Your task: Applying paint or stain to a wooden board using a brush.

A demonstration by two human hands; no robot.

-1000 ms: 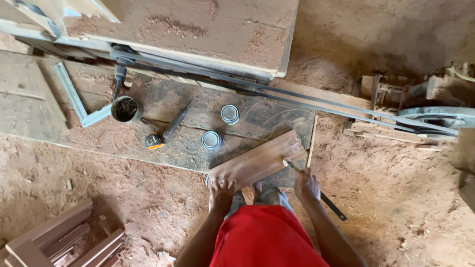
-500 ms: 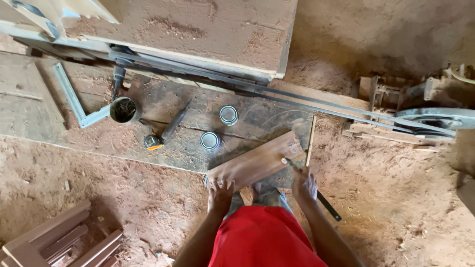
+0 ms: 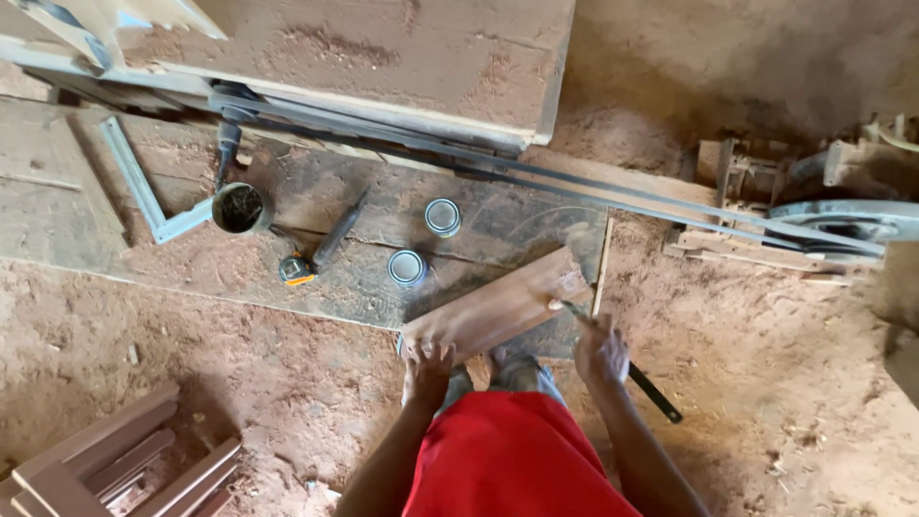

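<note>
A reddish-brown wooden plank [image 3: 498,306] lies slanted on a low dusty workboard [image 3: 316,230] in front of me. My left hand [image 3: 428,366] presses down on the plank's near left end. My right hand [image 3: 601,350] grips a long thin dark tool [image 3: 651,391]; its tip touches the plank's right end and its tail sticks out behind the hand. My red shirt and feet show below the plank.
Two small round tins [image 3: 442,217] [image 3: 407,268], a tape measure [image 3: 295,270], a dark chisel-like tool [image 3: 340,230], a cup [image 3: 239,207] and a metal square [image 3: 144,191] lie on the board. A belt runs right to a pulley [image 3: 847,220]. Stacked wood pieces [image 3: 105,464] sit at lower left.
Both hands stay on the plank and the tool; the plank keeps its slant. Only the view has shifted slightly.
</note>
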